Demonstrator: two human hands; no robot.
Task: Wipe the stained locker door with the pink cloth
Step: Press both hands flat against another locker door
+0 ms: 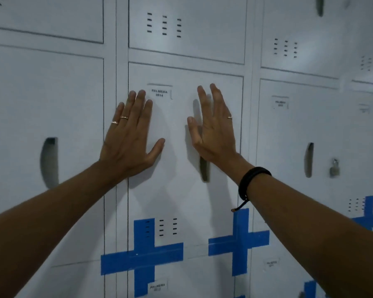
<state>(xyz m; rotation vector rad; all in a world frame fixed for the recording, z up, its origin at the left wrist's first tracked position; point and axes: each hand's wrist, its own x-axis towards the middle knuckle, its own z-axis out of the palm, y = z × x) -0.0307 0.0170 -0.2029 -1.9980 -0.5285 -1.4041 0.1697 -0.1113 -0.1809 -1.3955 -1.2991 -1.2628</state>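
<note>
A pale grey locker door (177,190) fills the middle of the view, with a small name label (159,92) near its top and a dark recessed handle (204,171) on its right side. My left hand (130,136) lies flat against the door's left edge, fingers spread, holding nothing. My right hand (213,127) is raised in front of the handle with fingers apart, also holding nothing. No pink cloth is in view, and I cannot make out a stain on the door.
Blue tape crosses (141,257) (239,241) mark the lower corners of the door. Neighbouring lockers surround it; one on the right carries a padlock (334,167). Vent slots (167,227) sit low on the door. A black bracelet (251,181) circles my right wrist.
</note>
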